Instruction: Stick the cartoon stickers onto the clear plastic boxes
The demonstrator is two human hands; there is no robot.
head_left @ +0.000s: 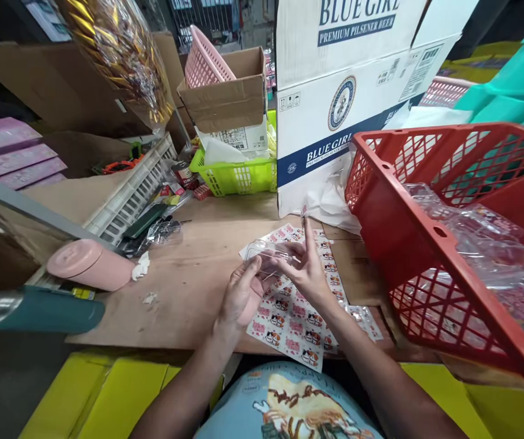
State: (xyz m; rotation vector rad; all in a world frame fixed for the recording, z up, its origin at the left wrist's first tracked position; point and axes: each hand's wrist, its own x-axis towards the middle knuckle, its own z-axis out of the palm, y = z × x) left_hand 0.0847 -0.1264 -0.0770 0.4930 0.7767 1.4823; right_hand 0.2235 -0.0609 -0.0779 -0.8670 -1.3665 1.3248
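Note:
Over the sheet of cat stickers, my left hand grips a clear plastic container between thumb and fingers. My right hand holds the container's other side with its thumb and lower fingers. Its index finger points up, and a small pinkish piece, perhaps a sticker, sits at the tip. The sticker sheet lies on the wooden table, printed with rows of cats and pink lettering. A smaller clear piece rests by the sheet's right edge.
A red basket holding several clear containers stands close on the right. Behind are a white beer carton and a lime-green basket. A pink tumbler and a teal bottle lie at the left, near a white crate.

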